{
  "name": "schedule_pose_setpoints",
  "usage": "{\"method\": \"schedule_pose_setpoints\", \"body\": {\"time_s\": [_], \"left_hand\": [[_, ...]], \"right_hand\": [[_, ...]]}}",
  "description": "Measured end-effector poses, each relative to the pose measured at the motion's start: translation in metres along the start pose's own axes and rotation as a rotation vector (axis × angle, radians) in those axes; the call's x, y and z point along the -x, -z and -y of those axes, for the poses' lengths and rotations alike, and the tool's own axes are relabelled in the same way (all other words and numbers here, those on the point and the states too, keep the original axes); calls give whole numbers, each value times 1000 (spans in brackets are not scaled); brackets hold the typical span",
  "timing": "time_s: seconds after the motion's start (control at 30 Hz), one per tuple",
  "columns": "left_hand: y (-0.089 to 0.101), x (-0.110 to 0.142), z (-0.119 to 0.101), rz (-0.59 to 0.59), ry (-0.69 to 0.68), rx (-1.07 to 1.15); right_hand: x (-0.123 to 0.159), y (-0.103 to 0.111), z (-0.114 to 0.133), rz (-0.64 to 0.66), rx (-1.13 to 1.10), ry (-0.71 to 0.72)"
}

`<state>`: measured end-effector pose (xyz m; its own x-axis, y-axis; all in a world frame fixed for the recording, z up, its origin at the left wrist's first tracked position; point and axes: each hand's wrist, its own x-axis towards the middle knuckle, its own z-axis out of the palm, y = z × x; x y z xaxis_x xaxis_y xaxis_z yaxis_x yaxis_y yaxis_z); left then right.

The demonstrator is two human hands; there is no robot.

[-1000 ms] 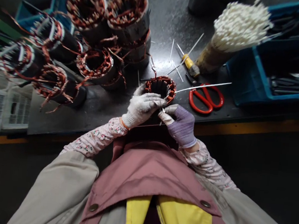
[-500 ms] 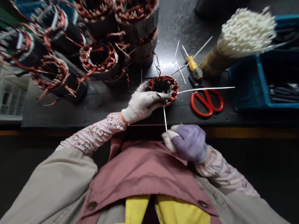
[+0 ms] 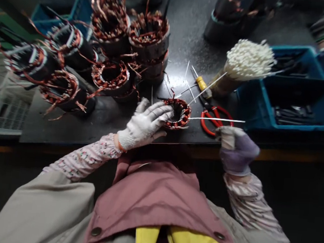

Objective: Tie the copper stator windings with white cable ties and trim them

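Note:
A small motor stator (image 3: 185, 119) with red-brown copper windings rests near the bench's front edge. My left hand (image 3: 147, 122), in a white knit glove, lies on its left side with fingers stretched out and touching the windings. A white cable tie (image 3: 219, 119) sticks out from the stator to the right. My right hand (image 3: 237, 149), in a purple and white glove, is off to the right with its fingers curled closed, just below the tie's far end. What it holds, if anything, is hidden. Beside its fingertips lie red-handled scissors (image 3: 208, 126).
Several larger wound stators (image 3: 109, 75) stand on the left. A yellow-handled screwdriver (image 3: 201, 83) and loose white ties (image 3: 191, 92) lie beyond the stator. Behind them stands a thick bundle of white ties (image 3: 249, 59). Blue bins (image 3: 300, 128) are at the right, white crates (image 3: 6, 117) at far left.
My right hand has left the tie below the stator and moved right, towards the scissors. My left hand has opened from its grip on the stator. The camera view has shifted upward.

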<state>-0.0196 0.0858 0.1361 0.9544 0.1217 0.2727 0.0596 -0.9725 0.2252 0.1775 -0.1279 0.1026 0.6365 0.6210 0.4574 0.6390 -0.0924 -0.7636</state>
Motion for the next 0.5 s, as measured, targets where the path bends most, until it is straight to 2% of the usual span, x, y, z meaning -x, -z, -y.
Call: {"method": "schedule_pose_setpoints", "body": {"time_s": [0.03,0.07,0.1,0.17,0.23,0.3,0.37,0.43,0.5], "left_hand": [[0,1,2,-7,-5,-19],[-2,1,4,-6,-23,-32],[-6,0,6,-2,-44,-41],[-15,0,8,-21,-71,-61],[-23,3,6,-83,-66,-83],[-28,9,1,-150,-58,-90],[-32,16,-5,-196,-54,-90],[-34,20,-9,-232,-40,-104],[-37,22,-10,-253,-29,-118]], "right_hand": [[0,10,-17,-10,149,28],[-5,15,-33,50,391,89],[-14,16,-46,77,507,100],[-37,10,-63,203,659,97],[-58,5,-67,314,692,68],[-67,8,-60,424,757,33],[-58,19,-44,527,851,-17],[-33,29,-23,607,918,-49],[-3,33,-1,628,863,-17]]}}
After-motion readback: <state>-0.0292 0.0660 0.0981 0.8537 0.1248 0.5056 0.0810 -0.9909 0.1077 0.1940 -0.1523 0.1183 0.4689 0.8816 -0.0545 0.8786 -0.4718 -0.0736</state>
